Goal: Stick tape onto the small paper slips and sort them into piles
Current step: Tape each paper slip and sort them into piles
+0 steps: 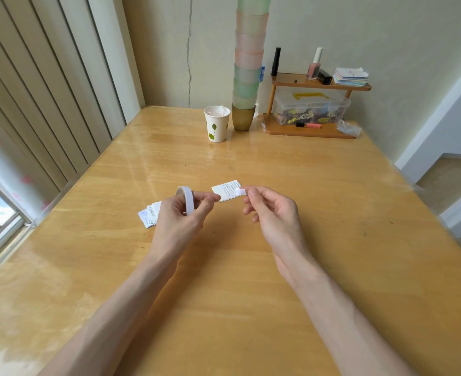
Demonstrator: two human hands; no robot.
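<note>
With the left grip (pixel 180 213) holding the tape roll (pixel 187 199) and pinching a slip (pixel 228 192), the right grip (pixel 272 213) pinches a tape piece (pixel 241 191) against it, sticking seemingly unfinished; the slip pile (pixel 148 217) beside the left grip probably awaits taping.

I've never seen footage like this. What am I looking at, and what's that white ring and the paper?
No machine: one picture from a camera worn on a person's head, looking down at their bare hands over a wooden table. The left hand holds a roll of tape, its fingers touching the corner of a printed paper slip. The right hand pinches a small piece of tape at the slip's other end. A pile of slips lies beside the left hand. A paper cup, stacked cups and a shelf stand at the far edge.
</note>
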